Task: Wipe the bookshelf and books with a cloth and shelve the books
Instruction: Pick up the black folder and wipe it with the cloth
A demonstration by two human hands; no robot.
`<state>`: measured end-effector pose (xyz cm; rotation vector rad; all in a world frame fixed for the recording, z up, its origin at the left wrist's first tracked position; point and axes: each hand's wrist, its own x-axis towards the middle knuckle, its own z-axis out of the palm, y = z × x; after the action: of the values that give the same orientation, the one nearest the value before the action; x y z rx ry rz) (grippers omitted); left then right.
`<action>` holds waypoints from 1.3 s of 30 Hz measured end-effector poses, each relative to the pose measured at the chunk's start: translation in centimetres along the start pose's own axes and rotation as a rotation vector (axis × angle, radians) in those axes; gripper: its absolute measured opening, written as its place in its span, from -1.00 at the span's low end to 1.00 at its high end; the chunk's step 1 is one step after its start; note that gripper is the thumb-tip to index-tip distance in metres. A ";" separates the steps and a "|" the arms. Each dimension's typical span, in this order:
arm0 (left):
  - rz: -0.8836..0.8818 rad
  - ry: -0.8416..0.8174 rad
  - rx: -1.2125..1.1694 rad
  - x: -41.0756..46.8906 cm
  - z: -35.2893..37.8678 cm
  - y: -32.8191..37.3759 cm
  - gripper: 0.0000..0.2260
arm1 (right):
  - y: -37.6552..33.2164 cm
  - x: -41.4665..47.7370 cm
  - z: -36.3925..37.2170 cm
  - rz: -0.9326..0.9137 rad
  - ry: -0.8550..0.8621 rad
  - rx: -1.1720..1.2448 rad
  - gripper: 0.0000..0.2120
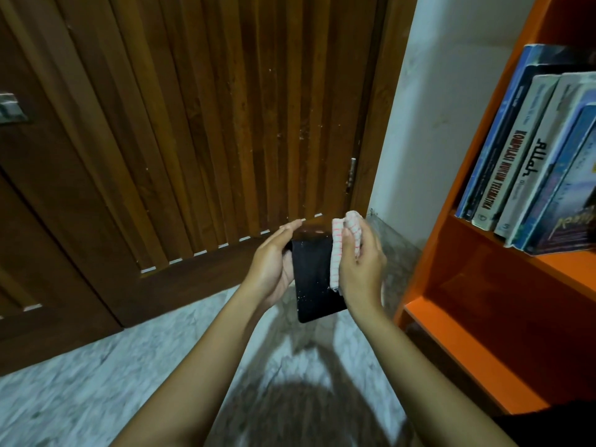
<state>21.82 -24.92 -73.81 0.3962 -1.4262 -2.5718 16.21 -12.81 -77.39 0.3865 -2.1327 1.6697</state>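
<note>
A black book [314, 282] with pale dust specks on its cover is held in front of me, above the floor. My left hand [274, 266] grips its left edge from underneath. My right hand [361, 266] clutches a white cloth with red stripes [337, 253] and presses it on the book's right side. The orange bookshelf [477, 285] stands at the right. Several books [529, 162] lean upright on its upper shelf; the compartment below them holds nothing visible.
A slatted brown wooden door [206, 124] fills the view ahead, with a white wall [435, 124] between it and the shelf. The floor [96, 382] is grey-white marble. My shadow falls on the floor beneath my arms.
</note>
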 end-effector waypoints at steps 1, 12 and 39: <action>0.001 -0.018 -0.023 -0.1 0.1 0.0 -0.70 | 0.0 -0.3 0.1 -0.061 0.010 -0.045 -0.66; -0.033 -0.073 -0.128 -0.4 -0.4 0.3 -0.61 | -1.4 -2.8 1.8 -0.400 -0.245 -0.034 -0.68; 0.157 -0.074 0.067 -0.5 -0.1 0.2 -0.74 | 1.5 0.3 -1.9 -0.246 -0.150 -0.130 -0.64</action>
<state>22.36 -24.95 -73.65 0.1905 -1.5066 -2.4428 15.56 -10.65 -78.11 0.7228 -2.1820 1.3965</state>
